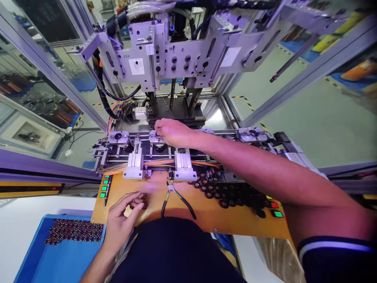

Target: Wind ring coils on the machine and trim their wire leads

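My left hand [123, 214] is low over the orange worktop, its thumb and fingers curled round a few small dark round parts [143, 201] with reddish-brown spots. My right hand [172, 131] reaches across to the second metal fixture [153, 138] from the left on the machine rail. Its fingers are bent together over the fixture's top, and whatever they grip there is hidden. Between my hands and my body, cutting pliers [171, 188] with black and yellow handles lie spread on the worktop. A cluster of dark round parts [218, 190] sits under my right forearm.
A blue bin [38, 255] at lower left contains rows of similar parts. Green buttons [103, 188] and a pen [107, 190] are at the worktop's left. A metal tooling plate [182, 55] with downward rods hangs over the rail. Frame posts [300, 86] stand on both sides.
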A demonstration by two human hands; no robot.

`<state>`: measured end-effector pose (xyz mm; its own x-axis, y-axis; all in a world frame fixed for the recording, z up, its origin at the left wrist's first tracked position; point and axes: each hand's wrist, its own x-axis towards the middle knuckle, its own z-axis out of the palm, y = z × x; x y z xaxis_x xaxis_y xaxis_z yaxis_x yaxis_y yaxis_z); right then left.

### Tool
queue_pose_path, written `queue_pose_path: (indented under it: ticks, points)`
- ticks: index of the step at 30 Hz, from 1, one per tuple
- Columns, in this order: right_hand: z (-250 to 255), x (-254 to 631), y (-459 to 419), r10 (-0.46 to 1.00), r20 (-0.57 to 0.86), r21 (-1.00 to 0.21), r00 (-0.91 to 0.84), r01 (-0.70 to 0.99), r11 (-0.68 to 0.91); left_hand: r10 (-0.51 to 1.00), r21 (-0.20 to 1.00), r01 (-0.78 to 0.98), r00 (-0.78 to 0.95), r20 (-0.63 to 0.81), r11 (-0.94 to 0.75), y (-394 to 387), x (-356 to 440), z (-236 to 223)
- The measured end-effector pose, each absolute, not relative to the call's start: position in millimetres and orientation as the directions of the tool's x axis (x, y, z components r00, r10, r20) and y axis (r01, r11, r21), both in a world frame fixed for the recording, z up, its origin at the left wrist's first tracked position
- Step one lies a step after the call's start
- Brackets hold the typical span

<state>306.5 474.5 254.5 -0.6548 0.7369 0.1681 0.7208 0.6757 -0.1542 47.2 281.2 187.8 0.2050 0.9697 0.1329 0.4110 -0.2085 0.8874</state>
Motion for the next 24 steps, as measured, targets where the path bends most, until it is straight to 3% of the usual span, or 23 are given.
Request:
queue_pose_path:
  ticks: [10, 16, 18, 21, 24]
  points:
    - [252.9, 306.3, 472.7, 0.731, 0.172, -0.081, -0.66, 0.731, 0.678, 0.973, 0.874, 0.442, 0.194, 0.126, -0.202, 278.1, 47.8, 188.0]
    - [243.8, 312.8, 450.8, 0.696, 0.247, -0.07, -0.675, 0.704, 0.707, 0.938, 0.798, 0.497, 0.237, 0.254, -0.342, 276.2, 39.7, 199.1]
    - [237.5, 314.2, 448.1, 0.687, 0.282, -0.087, -0.67, 0.695, 0.713, 0.88, 0.706, 0.528, 0.318, 0.352, -0.473, 290.7, 42.2, 213.2]
    - [240.0, 316.1, 446.5, 0.677, 0.375, -0.125, -0.633, 0.689, 0.714, 0.732, 0.459, 0.57, 0.514, 0.448, -0.681, 334.0, 61.4, 237.5]
    - [262.0, 322.6, 423.0, 0.685, 0.55, -0.177, -0.478, 0.735, 0.655, 0.687, 0.12, 0.686, 0.667, 0.289, -0.717, 387.3, 94.2, 251.4]
